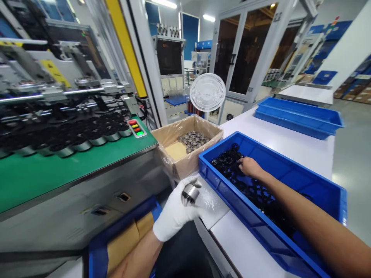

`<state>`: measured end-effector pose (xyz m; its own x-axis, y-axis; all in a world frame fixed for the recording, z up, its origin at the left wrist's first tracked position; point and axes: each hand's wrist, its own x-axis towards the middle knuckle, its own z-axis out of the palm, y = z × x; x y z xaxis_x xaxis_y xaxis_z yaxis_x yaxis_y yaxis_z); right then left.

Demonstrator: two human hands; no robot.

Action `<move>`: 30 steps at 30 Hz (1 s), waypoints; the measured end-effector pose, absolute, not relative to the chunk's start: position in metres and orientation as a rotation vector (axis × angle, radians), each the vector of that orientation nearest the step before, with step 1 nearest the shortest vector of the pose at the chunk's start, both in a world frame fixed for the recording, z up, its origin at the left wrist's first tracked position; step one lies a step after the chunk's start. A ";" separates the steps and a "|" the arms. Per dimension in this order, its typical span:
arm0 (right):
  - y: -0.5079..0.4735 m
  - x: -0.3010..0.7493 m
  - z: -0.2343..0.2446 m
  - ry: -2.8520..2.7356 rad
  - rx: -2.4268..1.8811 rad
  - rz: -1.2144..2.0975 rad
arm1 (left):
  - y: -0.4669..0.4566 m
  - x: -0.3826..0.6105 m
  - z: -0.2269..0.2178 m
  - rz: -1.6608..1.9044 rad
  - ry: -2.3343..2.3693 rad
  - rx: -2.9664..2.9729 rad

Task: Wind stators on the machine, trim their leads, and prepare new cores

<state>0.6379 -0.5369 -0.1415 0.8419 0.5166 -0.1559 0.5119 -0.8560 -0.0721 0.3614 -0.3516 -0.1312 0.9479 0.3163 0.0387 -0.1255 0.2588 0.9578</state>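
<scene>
My left hand (178,210), in a white glove, is closed around a short silver metal cylinder (191,192). A black toothed rim shows on the cylinder's lower end. My bare right hand (249,166) reaches into a long blue bin (272,152) with its fingers bent together at the pile of black plastic parts (228,162). A black part is at the fingertips, though its outline merges with the pile. Below the left hand's fingers, a clear plastic sheet (213,202) lies on the white table (234,231).
A plastic-lined cardboard box (188,164) holds many small metal pieces. To the left, rows of metal cylinders with black tops (82,146) stand on a green bench (116,162) beside a button panel (136,128). Stacked blue trays (298,119) and a white fan (208,92) are farther back.
</scene>
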 end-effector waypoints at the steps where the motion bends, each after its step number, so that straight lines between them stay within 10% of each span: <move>1: -0.533 0.634 -0.135 -0.887 -2.964 0.224 | -0.353 0.356 -0.129 0.315 0.209 1.288; 13: -0.524 0.474 -0.092 -1.758 -1.654 -0.489 | -0.372 0.344 -0.125 0.270 0.070 1.326; 30: -0.524 0.472 -0.088 -1.865 -1.528 -0.515 | -0.379 0.348 -0.119 0.261 0.174 1.199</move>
